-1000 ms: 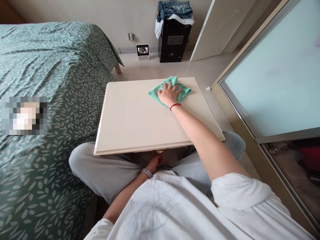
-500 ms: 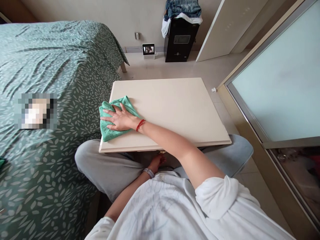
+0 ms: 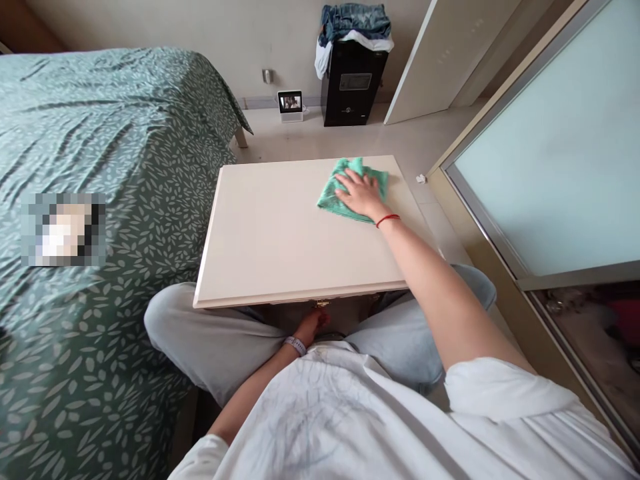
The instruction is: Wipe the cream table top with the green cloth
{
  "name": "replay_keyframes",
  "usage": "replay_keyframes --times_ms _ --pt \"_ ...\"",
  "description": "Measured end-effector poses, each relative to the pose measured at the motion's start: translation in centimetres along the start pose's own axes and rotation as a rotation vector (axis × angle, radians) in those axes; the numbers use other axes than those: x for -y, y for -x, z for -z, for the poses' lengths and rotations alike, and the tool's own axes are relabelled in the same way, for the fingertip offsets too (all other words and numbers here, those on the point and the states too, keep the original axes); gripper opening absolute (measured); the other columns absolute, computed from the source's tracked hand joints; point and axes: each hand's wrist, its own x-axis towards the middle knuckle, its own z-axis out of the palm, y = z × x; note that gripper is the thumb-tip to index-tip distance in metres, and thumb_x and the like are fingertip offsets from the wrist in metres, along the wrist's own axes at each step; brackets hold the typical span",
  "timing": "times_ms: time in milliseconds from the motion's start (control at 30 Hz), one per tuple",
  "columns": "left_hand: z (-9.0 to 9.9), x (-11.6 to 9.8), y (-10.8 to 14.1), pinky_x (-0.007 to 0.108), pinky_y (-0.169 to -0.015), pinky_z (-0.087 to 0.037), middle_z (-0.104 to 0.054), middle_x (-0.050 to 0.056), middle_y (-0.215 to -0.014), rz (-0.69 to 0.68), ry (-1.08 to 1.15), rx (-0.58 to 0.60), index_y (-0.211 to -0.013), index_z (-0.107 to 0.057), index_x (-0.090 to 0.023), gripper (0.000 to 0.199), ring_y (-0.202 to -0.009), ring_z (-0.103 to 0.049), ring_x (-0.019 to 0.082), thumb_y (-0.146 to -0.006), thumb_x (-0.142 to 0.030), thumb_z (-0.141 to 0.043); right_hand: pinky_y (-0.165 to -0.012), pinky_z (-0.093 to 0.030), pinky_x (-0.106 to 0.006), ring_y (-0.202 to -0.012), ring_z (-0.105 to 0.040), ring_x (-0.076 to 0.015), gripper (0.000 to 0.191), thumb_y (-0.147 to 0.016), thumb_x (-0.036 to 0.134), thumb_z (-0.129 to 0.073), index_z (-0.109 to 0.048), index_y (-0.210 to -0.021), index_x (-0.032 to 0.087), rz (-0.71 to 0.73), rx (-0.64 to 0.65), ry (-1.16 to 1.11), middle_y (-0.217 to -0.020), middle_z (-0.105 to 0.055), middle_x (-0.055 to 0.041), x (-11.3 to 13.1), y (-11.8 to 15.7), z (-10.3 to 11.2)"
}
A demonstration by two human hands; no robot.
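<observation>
My right hand (image 3: 359, 193) lies palm down with fingers spread over a green cloth (image 3: 330, 197), pressing it on the far right part of a cream tabletop (image 3: 270, 227). The cloth is bunched around the fingers and reaches close to the table's far edge. Below the near edge, in shadow over my lap, my left hand (image 3: 314, 325) has its fingers curled. Whether it holds anything cannot be made out. Just above it, a small brass-coloured fitting (image 3: 323, 303) shows under the tabletop's edge.
A bed with a green leaf-patterned cover (image 3: 150, 200) stands along the left. Beyond the table are a small screen (image 3: 291, 103) and a black cabinet (image 3: 353, 87) topped with folded jeans (image 3: 355, 21). Frosted sliding panels (image 3: 550, 147) line the right. A white scrap (image 3: 421, 179) lies on the floor.
My right hand has swept the green cloth from the tabletop's left edge across to its far right part. My left hand stays in about the same place.
</observation>
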Motion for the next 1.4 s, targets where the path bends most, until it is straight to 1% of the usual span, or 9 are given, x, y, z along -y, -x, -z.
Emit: replay_keyframes --times_ms 167,333,533,700,833,967,1067,1167,1400 --pt "-0.1 -0.1 -0.1 0.02 -0.08 -0.054 -0.078 0.003 -0.082 -0.004 -0.003 0.005 -0.088 -0.073 -0.02 0.028 -0.078 -0.076 0.012 -0.111 -0.01 -0.06 -0.13 -0.037 -0.099 -0.179 -0.039 -0.0606 0.072 -0.123 0.046 -0.031 -0.058 -0.185 0.023 -0.397 -0.156 -0.026 -0.2 -0.039 -0.025 -4.4 3.2 -0.5" --pt "-0.3 -0.1 0.1 0.021 -0.083 -0.054 -0.079 0.003 -0.084 -0.01 -0.007 0.011 -0.088 -0.074 -0.02 0.02 -0.079 -0.076 0.013 -0.105 -0.009 -0.071 -0.125 -0.031 -0.107 -0.181 -0.028 -0.0708 0.081 -0.121 0.049 -0.031 -0.052 -0.189 0.01 -0.539 -0.164 -0.098 -0.198 -0.031 -0.0381 -2.5 5.3 -1.2" --pt "-0.5 -0.2 0.6 0.019 -0.077 -0.052 -0.076 0.002 -0.077 -0.018 0.003 0.046 -0.084 -0.071 -0.02 0.035 -0.073 -0.071 0.011 -0.114 -0.009 -0.057 -0.136 -0.021 -0.104 -0.183 -0.03 -0.0665 0.079 -0.118 0.045 -0.043 -0.054 -0.189 0.014 -0.222 -0.105 -0.096 -0.202 -0.034 -0.0281 5.9 4.7 -2.0" --pt "-0.4 -0.2 0.5 0.019 -0.075 -0.053 -0.075 0.002 -0.075 -0.033 0.032 0.041 -0.082 -0.07 -0.02 0.035 -0.071 -0.07 0.011 -0.113 -0.006 -0.059 -0.139 -0.018 -0.104 -0.185 -0.028 -0.0647 0.081 -0.117 0.052 -0.051 -0.054 -0.19 0.017 0.164 -0.012 -0.16 -0.203 -0.033 -0.0218 16.5 3.4 -4.4" --pt "-0.4 0.1 0.1 0.02 -0.075 -0.054 -0.076 0.002 -0.075 -0.057 0.053 0.03 -0.08 -0.072 -0.02 0.029 -0.072 -0.07 0.012 -0.106 -0.006 -0.071 -0.138 -0.02 -0.104 -0.186 -0.027 -0.063 0.079 -0.116 0.049 -0.056 -0.056 -0.188 0.019 0.455 0.037 -0.179 -0.203 -0.033 -0.021 24.6 4.5 -6.0" --pt "-0.5 0.4 -0.2 0.02 -0.07 -0.05 -0.074 -0.001 -0.072 -0.077 0.058 0.026 -0.076 -0.069 -0.021 0.032 -0.07 -0.067 0.012 -0.106 -0.008 -0.07 -0.142 -0.024 -0.097 -0.187 -0.026 -0.0591 0.078 -0.117 0.053 -0.059 -0.055 -0.191 0.029 0.629 0.114 -0.099 -0.205 -0.031 -0.0121 28.6 6.0 -6.3" --pt "-0.4 0.4 -0.3 0.019 -0.072 -0.052 -0.072 -0.001 -0.07 -0.072 0.06 0.021 -0.078 -0.069 -0.021 0.032 -0.069 -0.067 0.012 -0.107 -0.007 -0.068 -0.147 -0.023 -0.092 -0.187 -0.03 -0.056 0.072 -0.117 0.054 -0.063 -0.061 -0.187 0.035 0.712 0.153 -0.116 -0.205 -0.033 -0.0068 28.4 5.9 -5.9" --pt "-0.3 0.2 -0.2 0.019 -0.073 -0.053 -0.073 0.001 -0.072 -0.05 0.061 0.017 -0.08 -0.07 -0.02 0.034 -0.069 -0.068 0.011 -0.11 -0.005 -0.064 -0.15 -0.018 -0.089 -0.187 -0.033 -0.0513 0.068 -0.117 0.046 -0.066 -0.064 -0.184 0.036 0.746 0.167 -0.169 -0.203 -0.039 -0.0071 26.1 4.9 -5.5" --pt "-0.2 -0.2 0.3 0.017 -0.073 -0.053 -0.074 0.002 -0.075 -0.028 0.065 0.018 -0.082 -0.071 -0.019 0.036 -0.071 -0.07 0.01 -0.114 -0.006 -0.06 -0.148 -0.014 -0.09 -0.187 -0.03 -0.0531 0.073 -0.122 0.053 -0.056 -0.053 -0.192 0.035 0.505 0.182 -0.125 -0.206 -0.03 -0.0101 15.0 2.9 -2.8"
